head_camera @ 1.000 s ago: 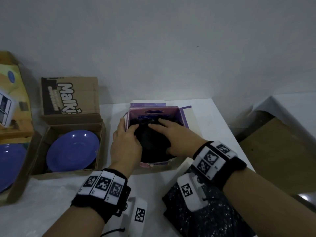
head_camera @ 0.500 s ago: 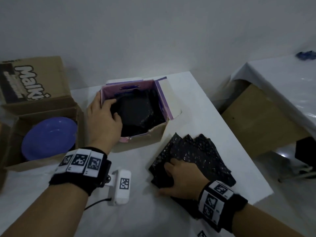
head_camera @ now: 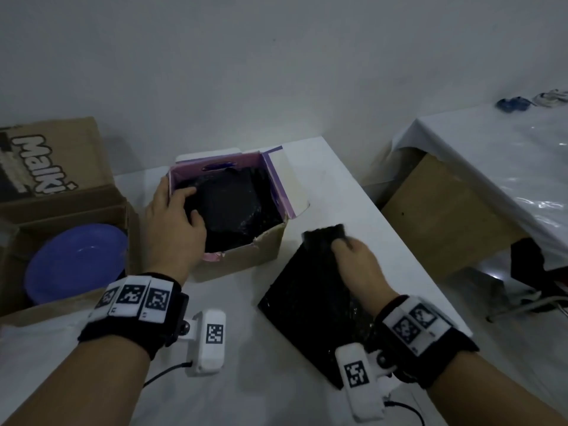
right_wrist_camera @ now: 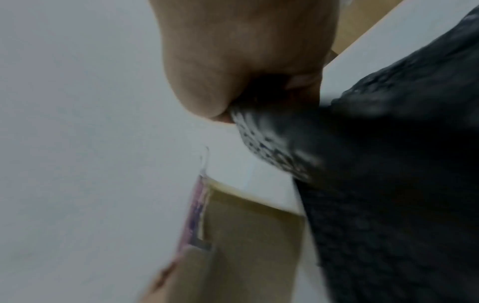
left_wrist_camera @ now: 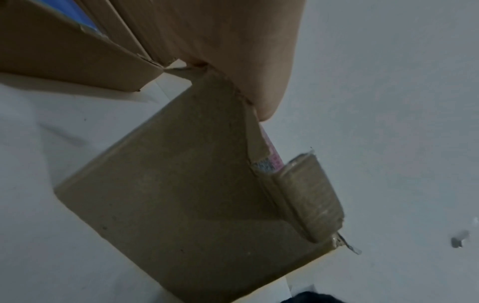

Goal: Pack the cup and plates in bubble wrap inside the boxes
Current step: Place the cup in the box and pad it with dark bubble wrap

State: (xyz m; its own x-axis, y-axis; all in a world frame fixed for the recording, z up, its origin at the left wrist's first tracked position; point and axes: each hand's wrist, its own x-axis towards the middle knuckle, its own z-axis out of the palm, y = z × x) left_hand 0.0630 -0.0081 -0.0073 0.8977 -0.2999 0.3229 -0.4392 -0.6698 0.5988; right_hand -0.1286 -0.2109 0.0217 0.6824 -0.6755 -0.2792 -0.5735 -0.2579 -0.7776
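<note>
An open cardboard box (head_camera: 246, 256) with purple inner walls stands mid-table and holds a round bundle of black bubble wrap (head_camera: 229, 204). My left hand (head_camera: 181, 210) grips the box's left wall; thumb and forefinger reach inside and touch the bundle. The left wrist view shows the box's outer side (left_wrist_camera: 194, 194) below my palm. Black bubble wrap sheets (head_camera: 310, 302) lie stacked on the table to the right of the box. My right hand (head_camera: 341, 242) pinches the top sheet's far edge and lifts it; the pinch (right_wrist_camera: 259, 106) shows up close. No cup is visible.
A blue plate (head_camera: 76, 262) lies in an open "Malki" carton (head_camera: 61, 198) at the left, close to my left hand. The table's right edge (head_camera: 399, 256) runs just past the sheets. Beyond a gap stands a second covered table (head_camera: 507, 167).
My right hand left the box, dropped onto the bubble wrap stack, and now lifts the top sheet's far edge. The left hand stayed at the box. The head view swung right.
</note>
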